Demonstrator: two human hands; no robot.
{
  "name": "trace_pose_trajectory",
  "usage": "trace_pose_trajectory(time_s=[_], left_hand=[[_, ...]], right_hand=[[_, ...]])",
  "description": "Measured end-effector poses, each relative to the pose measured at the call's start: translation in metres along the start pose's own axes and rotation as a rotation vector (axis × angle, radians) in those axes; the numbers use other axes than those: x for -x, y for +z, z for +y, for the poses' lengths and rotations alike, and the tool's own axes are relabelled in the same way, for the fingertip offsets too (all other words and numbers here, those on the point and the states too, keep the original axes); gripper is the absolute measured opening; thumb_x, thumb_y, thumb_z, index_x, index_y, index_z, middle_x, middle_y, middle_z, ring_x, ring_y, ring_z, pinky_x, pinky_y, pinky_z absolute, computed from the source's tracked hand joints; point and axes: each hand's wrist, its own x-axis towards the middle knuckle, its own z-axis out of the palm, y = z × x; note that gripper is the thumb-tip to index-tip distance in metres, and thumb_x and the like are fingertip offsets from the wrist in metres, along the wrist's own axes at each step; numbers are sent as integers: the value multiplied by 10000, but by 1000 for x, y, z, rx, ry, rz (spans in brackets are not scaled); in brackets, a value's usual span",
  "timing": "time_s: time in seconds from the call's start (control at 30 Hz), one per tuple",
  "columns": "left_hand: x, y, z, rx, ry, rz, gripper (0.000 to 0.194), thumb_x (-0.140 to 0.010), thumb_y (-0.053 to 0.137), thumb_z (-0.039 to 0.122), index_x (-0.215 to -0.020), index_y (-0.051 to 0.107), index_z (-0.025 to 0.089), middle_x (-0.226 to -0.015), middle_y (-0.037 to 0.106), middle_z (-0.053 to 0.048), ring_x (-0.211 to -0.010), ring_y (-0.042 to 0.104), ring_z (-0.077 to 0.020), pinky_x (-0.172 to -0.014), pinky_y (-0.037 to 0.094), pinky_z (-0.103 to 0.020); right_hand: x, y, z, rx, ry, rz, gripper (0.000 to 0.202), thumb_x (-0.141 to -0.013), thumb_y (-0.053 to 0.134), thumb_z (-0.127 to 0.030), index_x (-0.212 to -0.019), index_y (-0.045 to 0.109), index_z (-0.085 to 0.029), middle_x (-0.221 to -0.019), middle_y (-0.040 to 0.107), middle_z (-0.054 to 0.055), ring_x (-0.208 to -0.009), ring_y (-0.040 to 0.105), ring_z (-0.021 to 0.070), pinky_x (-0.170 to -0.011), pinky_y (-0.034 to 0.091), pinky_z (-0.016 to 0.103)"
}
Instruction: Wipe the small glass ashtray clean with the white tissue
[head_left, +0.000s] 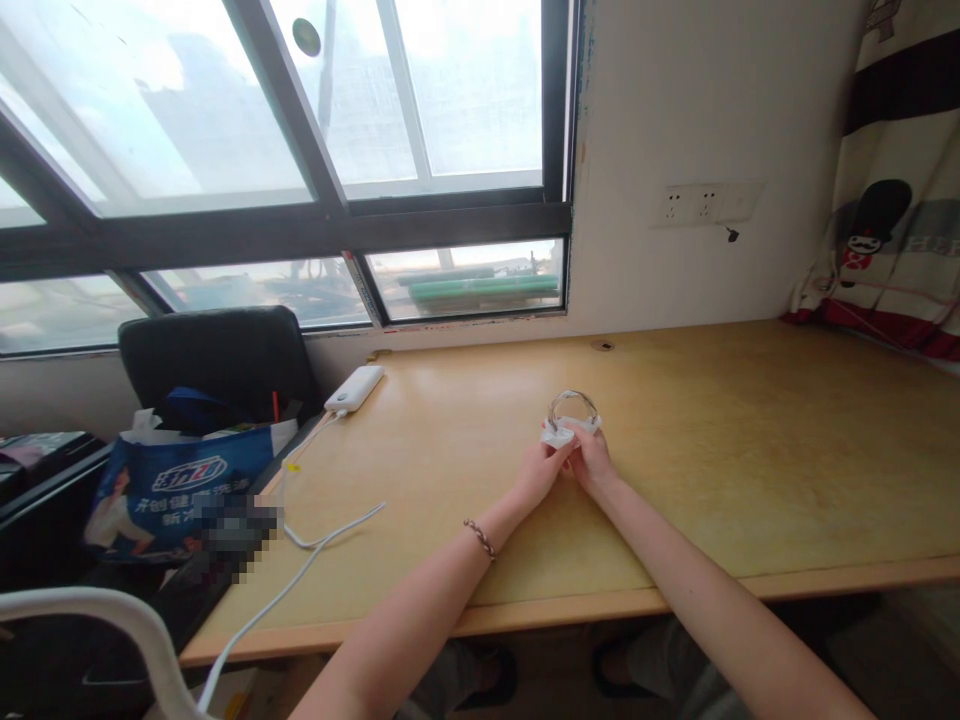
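Observation:
Both hands meet above the middle of the wooden table [480, 400]. My left hand [541, 470] and my right hand [591, 460] are closed on a crumpled white tissue [559, 437], their thumbs close together. A thin looped ring [574, 396], dark and silvery, rises from the tissue in an arch on the far side of my fingers. Its lower part is hidden by the tissue and hands. A braided bracelet [480, 539] circles my left wrist.
A white power bank [355, 388] lies at the table's back left, its white cable [300, 560] running over the left edge. Beside the table stand a black chair [217, 360] and a blue bag [187, 490]. Wall and window border the back.

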Motion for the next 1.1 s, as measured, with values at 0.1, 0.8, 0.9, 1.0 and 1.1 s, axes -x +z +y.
trace_pose_trajectory(time_s=[0.1,0.8,0.9,1.0,1.1], left_hand=[[-1,-1,1,92,7,46,388,-745,455,496,-617,536,138,-492,490,11,-450,435,-97,-448,331,-216],[-8,-26,0,98,-53,362,72,-637,492,209,-617,440,164,-445,429,66,-369,386,-63,-379,278,-172],[-7,-25,4,236,4,289,114,-634,515,236,-649,427,166,-491,454,59,-395,417,-65,-393,306,-174],[-11,-29,4,370,12,351,135,-626,510,229,-723,451,156,-584,488,40,-449,434,-62,-425,329,-176],[-17,-41,-3,319,-37,573,131,-616,500,205,-727,459,150,-591,462,45,-459,402,-54,-436,317,-171]], right_hand=[[1,0,0,-84,13,-22,250,-620,543,-271,-849,555,-172,-641,605,-4,-416,467,102,-312,285,196],[-11,-15,3,450,-24,83,327,-606,598,-449,-614,606,-122,-561,597,18,-535,536,138,-493,415,225],[-12,-16,2,268,68,155,326,-608,600,-452,-636,614,-127,-604,634,46,-535,572,152,-474,441,231],[-14,-18,-1,98,151,227,320,-619,603,-444,-623,602,-124,-645,655,78,-571,611,177,-498,486,257],[-16,-20,-5,10,185,261,299,-637,602,-421,-618,588,-123,-660,665,95,-600,629,191,-537,519,286]])
